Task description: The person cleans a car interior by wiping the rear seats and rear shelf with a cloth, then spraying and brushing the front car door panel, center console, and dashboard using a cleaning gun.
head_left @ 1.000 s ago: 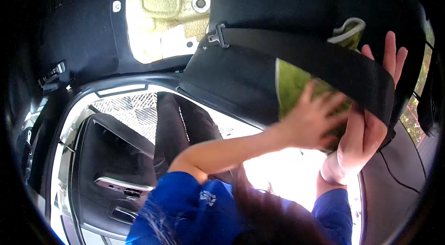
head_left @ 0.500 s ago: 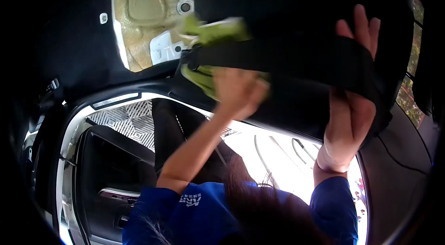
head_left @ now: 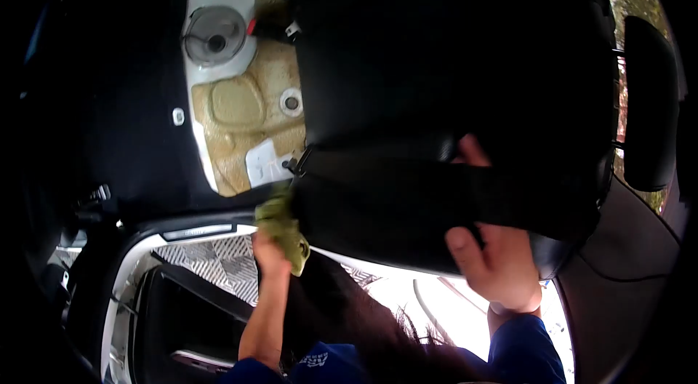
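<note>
A crumpled green cloth (head_left: 287, 233) is gripped in my left hand (head_left: 270, 257), just above the door sill. To the right, my right hand (head_left: 502, 264) has its fingers around a wide black seat belt (head_left: 392, 172), some of them hidden behind the strap. The belt runs from a metal anchor (head_left: 301, 161) at the lower seat edge, across the dark seatback (head_left: 422, 78), to my right hand. The cloth and the belt's strap are apart.
Bare tan-and-white floor metal (head_left: 240, 104) with a round grey cover (head_left: 215, 36) shows left of the seatback. A red-tipped buckle (head_left: 273, 29) lies near it. The open doorway has a pale sill (head_left: 156, 240) and a door panel (head_left: 190, 311). A headrest (head_left: 649, 104) is at the right.
My left hand and the cloth have moved left and down, away from the belt's middle. My right hand is lower and further left, its fingers less spread. The view has shifted too.
</note>
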Demonstrator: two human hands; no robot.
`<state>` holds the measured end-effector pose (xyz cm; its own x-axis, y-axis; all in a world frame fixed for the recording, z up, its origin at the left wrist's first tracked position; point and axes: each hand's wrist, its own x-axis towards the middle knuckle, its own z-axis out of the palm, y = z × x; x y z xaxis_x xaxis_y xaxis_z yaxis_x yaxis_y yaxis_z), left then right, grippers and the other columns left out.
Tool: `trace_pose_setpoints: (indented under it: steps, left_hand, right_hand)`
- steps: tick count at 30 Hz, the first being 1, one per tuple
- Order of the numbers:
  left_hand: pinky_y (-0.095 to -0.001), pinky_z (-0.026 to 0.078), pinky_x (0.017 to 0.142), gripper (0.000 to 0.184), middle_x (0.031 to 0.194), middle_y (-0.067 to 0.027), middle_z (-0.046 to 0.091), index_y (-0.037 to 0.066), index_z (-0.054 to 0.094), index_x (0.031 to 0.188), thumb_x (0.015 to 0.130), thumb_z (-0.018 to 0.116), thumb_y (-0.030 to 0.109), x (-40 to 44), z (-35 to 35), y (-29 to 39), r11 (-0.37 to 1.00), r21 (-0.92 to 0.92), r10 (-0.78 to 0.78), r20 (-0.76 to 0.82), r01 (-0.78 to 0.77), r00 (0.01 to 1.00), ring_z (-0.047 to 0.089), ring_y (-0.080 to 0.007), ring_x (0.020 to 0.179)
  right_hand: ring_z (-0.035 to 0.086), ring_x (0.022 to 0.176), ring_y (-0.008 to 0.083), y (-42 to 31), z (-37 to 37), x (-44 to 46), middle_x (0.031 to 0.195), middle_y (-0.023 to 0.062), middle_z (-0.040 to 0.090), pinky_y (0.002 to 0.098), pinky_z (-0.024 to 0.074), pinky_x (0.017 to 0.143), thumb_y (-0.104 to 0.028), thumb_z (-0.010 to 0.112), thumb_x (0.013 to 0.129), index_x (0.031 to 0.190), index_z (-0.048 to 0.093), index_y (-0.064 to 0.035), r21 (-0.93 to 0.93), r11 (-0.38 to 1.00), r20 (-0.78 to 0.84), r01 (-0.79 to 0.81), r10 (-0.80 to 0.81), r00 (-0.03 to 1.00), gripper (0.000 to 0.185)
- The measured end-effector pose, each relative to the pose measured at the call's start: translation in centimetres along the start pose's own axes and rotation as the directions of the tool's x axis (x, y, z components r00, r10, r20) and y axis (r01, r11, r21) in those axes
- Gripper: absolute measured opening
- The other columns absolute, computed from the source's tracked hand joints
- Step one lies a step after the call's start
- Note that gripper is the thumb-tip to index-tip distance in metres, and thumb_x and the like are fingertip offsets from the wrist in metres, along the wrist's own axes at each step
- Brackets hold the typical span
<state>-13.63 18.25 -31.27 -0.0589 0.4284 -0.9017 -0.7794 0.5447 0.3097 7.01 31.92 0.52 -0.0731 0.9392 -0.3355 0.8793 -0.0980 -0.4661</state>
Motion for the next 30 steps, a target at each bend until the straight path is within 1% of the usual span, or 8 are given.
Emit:
trace_pose_setpoints:
  steps: [3, 9, 12, 14, 19, 22, 25, 30]
  left_hand:
    - [-0.0438, 0.051, 0.084, 0.038, 0.11, -0.0108, 0.06, 0.003, 0.051, 0.121, 0.093, 0.044, 0.027, 2.8, 1.0, 5.1, 0.971, -0.227, 0.169, 0.418, -0.077, 0.892, 0.061, -0.0268, 0.096]
    - [-0.0371, 0.052, 0.085, 0.042, 0.119, -0.013, 0.056, 0.003, 0.045, 0.132, 0.094, 0.052, 0.019, -2.5, 26.9, 6.1, 0.992, 0.075, -0.014, 0.87, -0.104, 0.492, 0.059, -0.022, 0.104]
    - [-0.066, 0.019, 0.106, 0.045, 0.133, -0.0127, 0.049, 0.018, 0.049, 0.132, 0.09, 0.055, 0.035, -8.6, 39.8, 2.9, 0.386, -0.369, 0.204, 0.928, -0.845, -0.312, 0.03, -0.031, 0.136]
    - [-0.0697, 0.004, 0.106, 0.052, 0.146, -0.0089, 0.036, 0.026, 0.043, 0.137, 0.088, 0.056, 0.039, -9.6, 42.9, 0.0, 0.013, -0.47, 0.399, 0.812, -0.883, -0.426, 0.02, -0.0322, 0.14]
    - [-0.0671, 0.015, 0.105, 0.054, 0.144, -0.0081, 0.038, 0.021, 0.051, 0.13, 0.079, 0.066, 0.034, 3.0, 39.9, 1.3, -0.064, -0.048, 0.419, 0.905, -0.997, -0.07, 0.026, -0.0313, 0.138]
    - [-0.0656, 0.018, 0.104, 0.039, 0.139, -0.0128, 0.043, 0.01, 0.056, 0.122, 0.088, 0.05, 0.028, 13.5, 32.7, 2.4, -0.612, 0.292, 0.087, 0.948, -0.735, 0.305, 0.038, -0.0348, 0.129]
    - [-0.0458, 0.021, 0.112, 0.046, 0.144, -0.0207, 0.034, 0.001, 0.044, 0.134, 0.094, 0.04, 0.024, 22.3, 27.0, 1.1, 0.037, 0.669, 0.474, 0.643, -0.743, 0.602, 0.029, -0.0402, 0.134]
    - [-0.0322, 0.026, 0.108, 0.057, 0.146, -0.0198, 0.034, -0.001, 0.029, 0.143, 0.089, 0.038, 0.014, 20.5, 19.3, 2.2, 0.595, 0.687, 0.048, 0.487, -0.417, 0.872, 0.035, -0.0301, 0.132]
  right_hand:
    - [0.056, 0.109, 0.0386, -0.9, -0.6, 0.0, 0.133, 0.0286, 0.044, 0.0403, 0.0513, 0.083, -0.037, 0.051, 0.094, 0.118, 0.053, 0.0101, -0.265, 0.915, 0.565, -0.304, 0.403, 0.72, 0.053]
    - [0.041, 0.128, 0.037, 1.0, 0.2, 0.1, 0.143, 0.0251, 0.035, 0.0447, 0.0397, 0.101, -0.032, 0.042, 0.097, 0.14, 0.029, 0.0034, 0.264, 0.959, 0.83, 0.101, -0.279, 0.483, 0.057]
    - [0.033, 0.134, 0.0371, 1.4, 0.3, 0.3, 0.145, 0.0246, 0.032, 0.0445, 0.032, 0.107, -0.033, 0.041, 0.098, 0.14, 0.03, 0.0031, 0.063, 0.951, 0.723, 0.304, -0.253, 0.643, 0.057]
    - [0.028, 0.136, 0.0372, 1.2, -0.2, 0.7, 0.146, 0.024, 0.03, 0.0446, 0.0253, 0.111, -0.033, 0.043, 0.097, 0.14, 0.03, 0.0027, 0.03, 0.956, 0.724, 0.292, -0.222, 0.653, 0.057]
    - [0.032, 0.135, 0.0368, 1.6, -0.6, 1.2, 0.145, 0.022, 0.032, 0.0449, 0.0287, 0.109, -0.028, 0.05, 0.093, 0.14, 0.033, -0.0001, 0.047, 0.95, 0.652, 0.308, -0.262, 0.711, 0.057]
    - [0.033, 0.135, 0.0349, 2.2, -0.3, 1.6, 0.146, 0.0198, 0.032, 0.043, 0.0318, 0.108, -0.022, 0.055, 0.09, 0.14, 0.034, -0.0008, 0.145, 0.96, 0.537, 0.241, -0.281, 0.795, 0.058]
    - [0.035, 0.135, 0.032, 2.8, 0.1, 2.3, 0.147, 0.0183, 0.032, 0.0401, 0.036, 0.105, -0.013, 0.058, 0.088, 0.141, 0.034, -0.0026, 0.185, 0.97, 0.309, 0.161, -0.213, 0.927, 0.059]
    - [0.028, 0.138, 0.029, 4.6, 2.1, 4.1, 0.151, 0.0157, 0.024, 0.0398, 0.0329, 0.107, -0.014, 0.049, 0.094, 0.147, 0.017, -0.0043, 0.623, 0.78, -0.143, 0.061, 0.036, 0.989, 0.063]
